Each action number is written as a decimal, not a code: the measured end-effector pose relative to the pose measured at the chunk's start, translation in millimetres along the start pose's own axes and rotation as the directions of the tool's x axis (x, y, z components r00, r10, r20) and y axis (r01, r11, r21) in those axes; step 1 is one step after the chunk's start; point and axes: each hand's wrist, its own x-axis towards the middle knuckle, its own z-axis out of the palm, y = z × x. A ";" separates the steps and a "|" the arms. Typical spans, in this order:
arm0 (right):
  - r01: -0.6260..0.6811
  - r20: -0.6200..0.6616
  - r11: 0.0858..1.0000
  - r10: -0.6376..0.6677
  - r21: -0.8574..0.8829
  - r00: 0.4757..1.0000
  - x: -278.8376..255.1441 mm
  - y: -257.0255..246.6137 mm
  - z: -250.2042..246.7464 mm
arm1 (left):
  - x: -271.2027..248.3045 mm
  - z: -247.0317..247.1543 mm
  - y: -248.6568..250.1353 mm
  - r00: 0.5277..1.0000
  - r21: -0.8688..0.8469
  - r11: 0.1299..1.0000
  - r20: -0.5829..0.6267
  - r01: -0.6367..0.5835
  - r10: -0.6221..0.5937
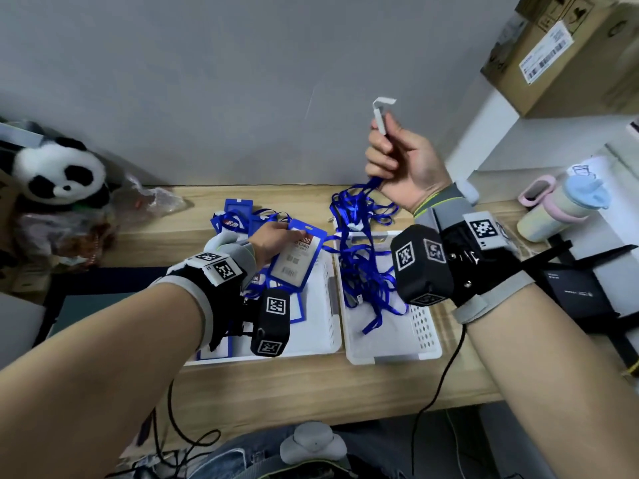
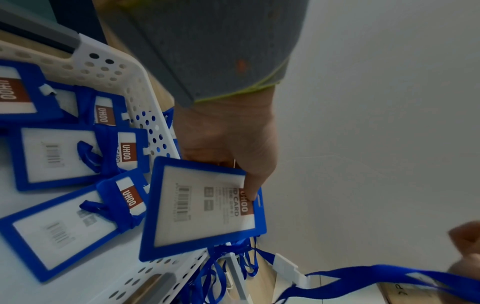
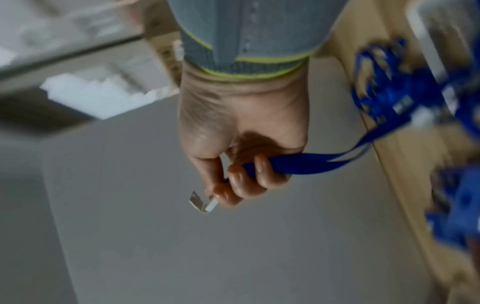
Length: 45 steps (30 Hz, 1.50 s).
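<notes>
The left hand [image 1: 273, 236] is over the far right corner of the left basket [image 1: 337, 319]. It pinches a blue card holder [image 1: 297, 257] by its slotted top end, thumb [image 2: 250, 181] pressed on the front; the other fingers are behind the holder and cannot be seen. The holder hangs tilted, with its lower end over the basket. More holders [image 2: 59, 156] lie flat and overlapping inside the basket, and a few lie on the table [image 1: 311, 392] just behind it, near the far edge. The right hand [image 1: 404, 167] is raised above the far edge of the table, over the far end of the right basket [image 1: 427, 326]. Its fingers [image 3: 249, 181] are curled tight round a blue lanyard [image 1: 371, 184], and the white clip [image 1: 382, 112] sticks up from between thumb and forefinger. From the bottom of the fist the lanyard drops into a tangle of blue lanyards [image 1: 366, 278] that fills the right basket and spills over its far rim. The two baskets stand side by side mid-table, their long walls touching or nearly so. A panda toy [image 1: 58, 174] sits at the far left corner, a bottle [image 1: 560, 205] lies at the far right, and a cardboard box [image 1: 570, 53] rests on a shelf above it.
</notes>
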 end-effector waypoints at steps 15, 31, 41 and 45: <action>0.037 0.063 0.997 -0.033 -0.071 0.997 -7.5 -5.9 13.9 | -14.9 5.8 11.3 0.959 -0.040 0.979 0.193 -0.201 0.205; 0.043 -0.073 0.998 -0.047 -0.051 0.996 -10.4 -6.7 -5.8 | -8.8 57.1 4.9 0.922 0.402 0.869 0.361 -0.287 0.138; 0.129 -0.518 0.980 -0.189 -0.150 0.834 -4.5 -6.2 -59.7 | 7.4 52.3 6.0 0.953 0.397 0.879 0.251 -0.262 0.171; 0.236 -0.487 0.971 -0.222 -0.035 0.845 -7.8 -22.9 -56.2 | 5.0 69.7 18.2 0.924 0.400 0.851 0.312 -0.340 0.222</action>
